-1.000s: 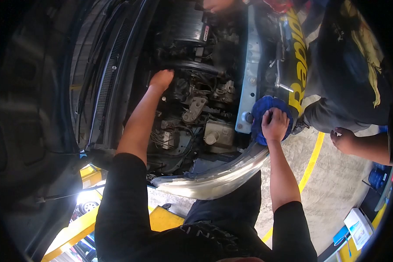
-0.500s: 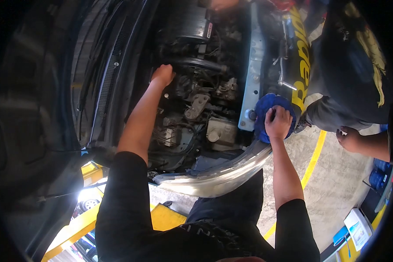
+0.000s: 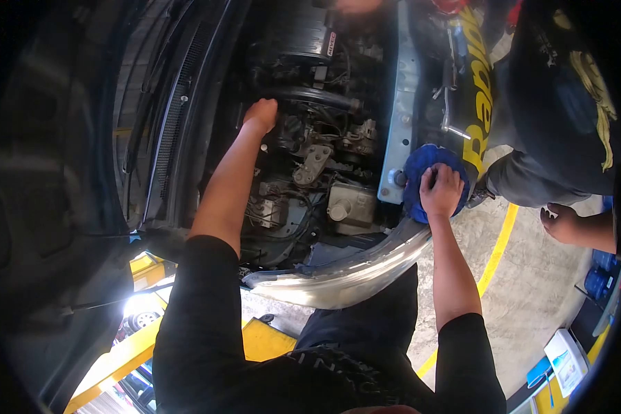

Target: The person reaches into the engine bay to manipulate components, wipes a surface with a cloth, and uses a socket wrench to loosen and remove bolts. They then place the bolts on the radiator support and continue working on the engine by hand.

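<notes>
My left hand point(image 3: 261, 114) is closed in a fist deep in the engine bay, near the left end of a black hose point(image 3: 310, 95). What its fingers hold, if anything, is hidden. My right hand point(image 3: 441, 191) lies with curled fingers on a round, blue, fluffy-looking pad point(image 3: 421, 165) at the car's front corner. That pad sits by the end of the pale blue crossbar point(image 3: 399, 124) and above the headlight point(image 3: 338, 279). Between my arms are a metal bracket point(image 3: 312, 164) and a whitish fluid reservoir point(image 3: 352, 207).
An engine cover point(image 3: 297, 34) marked MIVEC is at the top. A ratchet wrench point(image 3: 448, 114) rests on the black-and-yellow fender cover point(image 3: 477, 90). At right stands another person, one hand point(image 3: 560, 223) lowered; a blurred hand point(image 3: 357, 5) shows at the top edge.
The view has shifted slightly. Both my hands stay in nearly the same places on the car. The other person's hand at right has moved a little.
</notes>
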